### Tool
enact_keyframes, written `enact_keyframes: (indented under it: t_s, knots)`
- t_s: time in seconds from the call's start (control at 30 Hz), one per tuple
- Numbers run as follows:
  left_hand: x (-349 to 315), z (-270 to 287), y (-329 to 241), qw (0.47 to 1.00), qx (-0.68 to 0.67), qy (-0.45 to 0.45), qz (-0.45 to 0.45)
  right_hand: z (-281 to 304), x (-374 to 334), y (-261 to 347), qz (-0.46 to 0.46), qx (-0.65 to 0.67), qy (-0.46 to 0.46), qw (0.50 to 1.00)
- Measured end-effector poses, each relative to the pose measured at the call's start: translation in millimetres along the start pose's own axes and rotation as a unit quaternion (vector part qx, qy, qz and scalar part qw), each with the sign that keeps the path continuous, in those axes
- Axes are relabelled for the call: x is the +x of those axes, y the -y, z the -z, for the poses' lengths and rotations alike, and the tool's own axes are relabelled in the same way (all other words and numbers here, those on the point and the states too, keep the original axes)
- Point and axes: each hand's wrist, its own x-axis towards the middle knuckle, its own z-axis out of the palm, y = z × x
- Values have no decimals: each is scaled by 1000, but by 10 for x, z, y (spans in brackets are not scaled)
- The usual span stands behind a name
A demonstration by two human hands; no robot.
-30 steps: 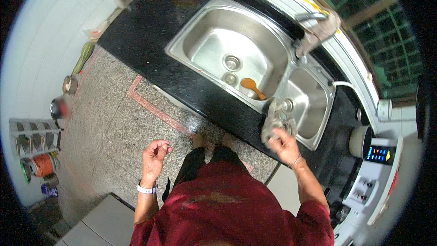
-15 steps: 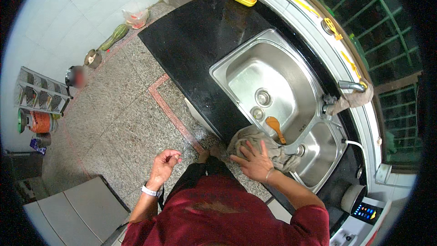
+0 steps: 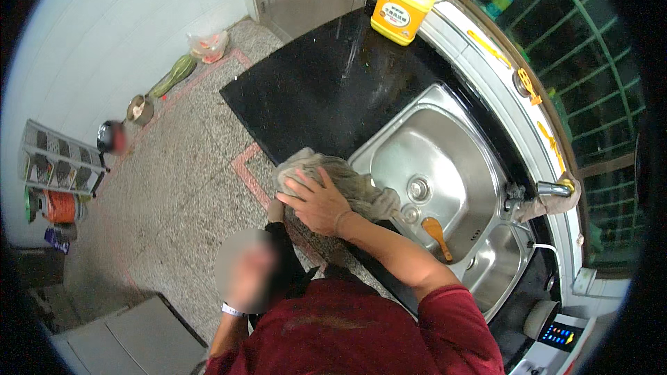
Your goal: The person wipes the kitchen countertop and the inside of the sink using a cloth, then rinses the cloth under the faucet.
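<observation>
A grey-beige cloth (image 3: 354, 184) lies bunched on the near edge of the black countertop, one end reaching over the rim of the large sink basin. Flat on top of it rests my right hand (image 3: 316, 201), fingers spread and pressing down. My left hand (image 3: 249, 271) hangs low over the floor, away from the counter. A blurred patch covers it, so its fingers are hard to make out. Inside the large steel sink (image 3: 462, 146) a brown wooden paddle (image 3: 436, 237) lies near the divider, close to the smaller basin (image 3: 501, 264).
A yellow jug (image 3: 403, 8) stands on the far end of the countertop (image 3: 313, 90). The faucet (image 3: 554, 189) has a cloth hung over it. On the left are a wire rack (image 3: 62, 156), a metal pot (image 3: 141, 109) and a long green gourd (image 3: 174, 75) along the wall.
My right hand and the cloth have slid left and away from me, from beside the small basin to the counter's near edge. The left hand has lowered slightly. The view has shifted.
</observation>
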Motion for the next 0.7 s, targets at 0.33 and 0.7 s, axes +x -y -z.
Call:
enact_keyframes:
  t_s: [0.33,0.7]
  knots:
    - [1371,1270,-477,997,-29,-74,18,-409,2215,-777,-53,21,-29,998]
    - [2081,1736,-735,998,-7,-56,33,168,2438,-3247,-513,-94,-12,853]
